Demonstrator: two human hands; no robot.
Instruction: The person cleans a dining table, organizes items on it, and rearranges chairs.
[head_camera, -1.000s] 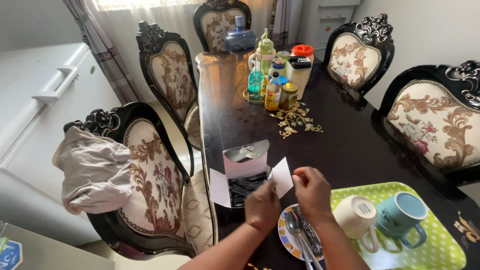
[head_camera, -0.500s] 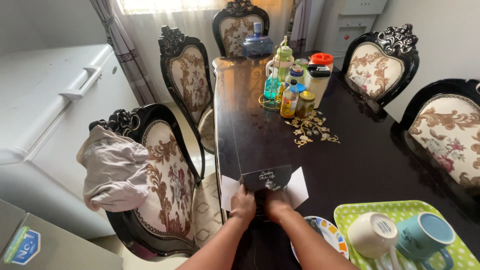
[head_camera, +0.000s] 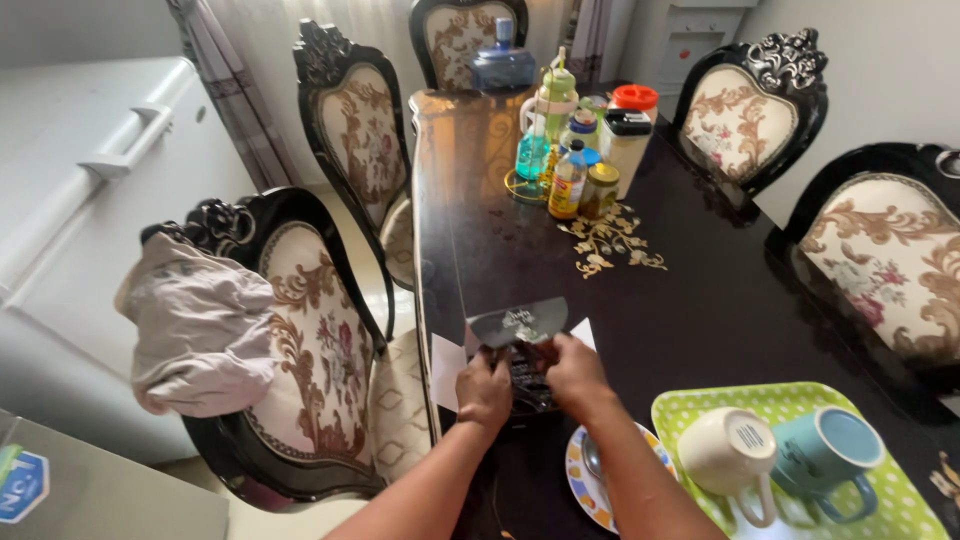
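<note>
Since half a second earlier, the lid flap of the small box had tipped a little further back, and both hands had stayed pressed to the box's near side. The left hand curled against the box's left near corner, fingers bent around its edge. The right hand gripped the right near side, fingers folded in over the opening; neither hand was spread flat. The box sat near the left edge of the dark table, its white side flaps spread to left and right. What lay inside was mostly hidden by the fingers and too dark to make out. Just right of the hands, a patterned plate was partly covered by the right forearm. Further right, a green dotted tray held a cream mug and a teal mug.
</note>
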